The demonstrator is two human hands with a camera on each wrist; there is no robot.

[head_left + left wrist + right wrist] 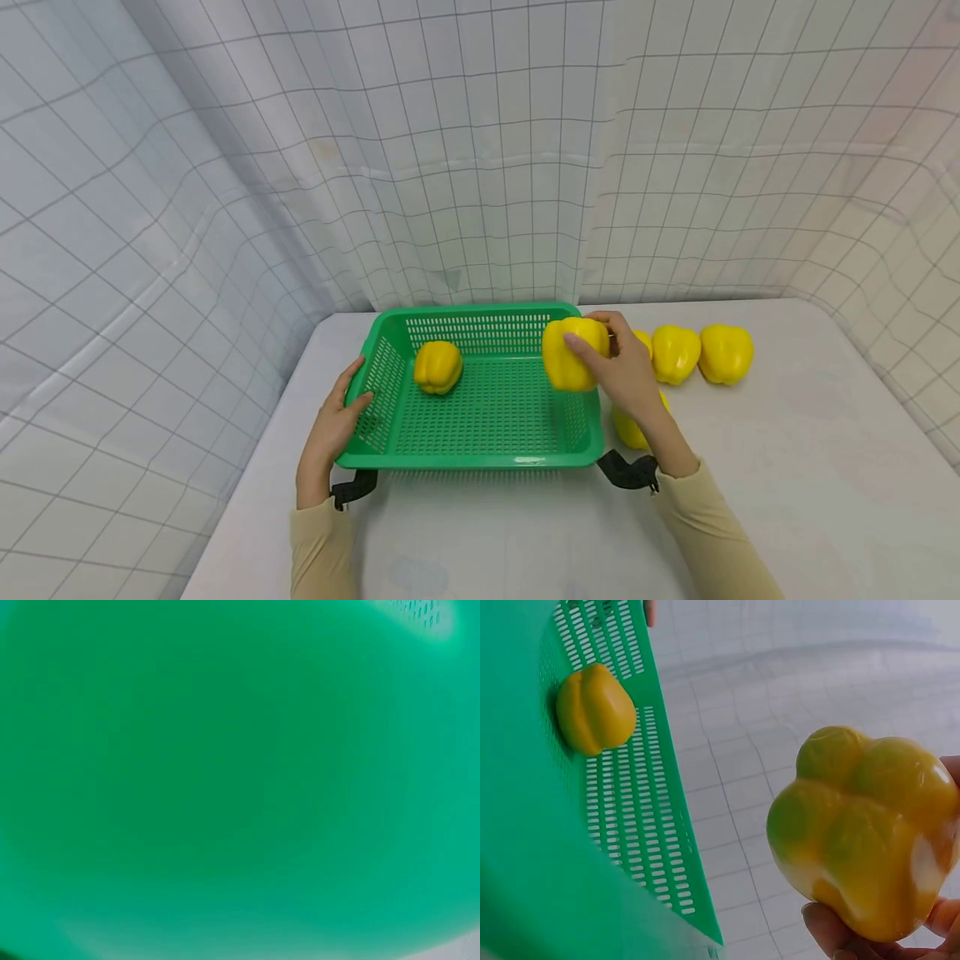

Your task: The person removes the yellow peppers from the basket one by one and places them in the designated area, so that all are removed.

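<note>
In the head view, my right hand (628, 367) holds a yellow bell pepper (573, 354) over the right end of a green plastic basket (468, 461). The thumb lies across its near side. From the right wrist, that bell pepper (855, 832) shows its lobed end, with fingertips around it. My left hand (332, 423) grips the basket's left rim, its thumb over the edge. Inside the basket, toward the left, lies another yellow bell pepper (438, 367). Only the blurred green basket wall (225, 765) fills the left wrist view.
Right of the basket, several more yellow peppers lie on the white table (810, 467), among them a far-right pepper (726, 354) and its neighbour (676, 354). One nearer pepper (630, 427) is partly behind my right wrist. A gridded white curtain (480, 167) surrounds the table's back and sides.
</note>
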